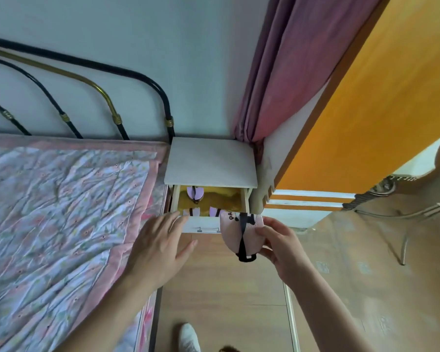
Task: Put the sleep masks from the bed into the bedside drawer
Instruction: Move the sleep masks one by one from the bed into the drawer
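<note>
The white bedside drawer (204, 223) stands pulled open under the white nightstand top (211, 162). A lilac sleep mask (195, 194) lies at the drawer's back left, and parts of more masks (205, 212) show along its front. My right hand (281, 246) pinches a pink sleep mask (233, 231) with a black strap, which hangs over the drawer's front right corner. My left hand (160, 243) is spread flat, fingers straight, its fingertips at the drawer's front left corner.
The bed with a floral pink quilt (61, 212) fills the left, its metal headboard (97, 97) against the wall. A pink curtain (285, 72) and an orange door (379, 102) stand at the right. Below is wooden floor (224, 301) and a white shoe (189, 337).
</note>
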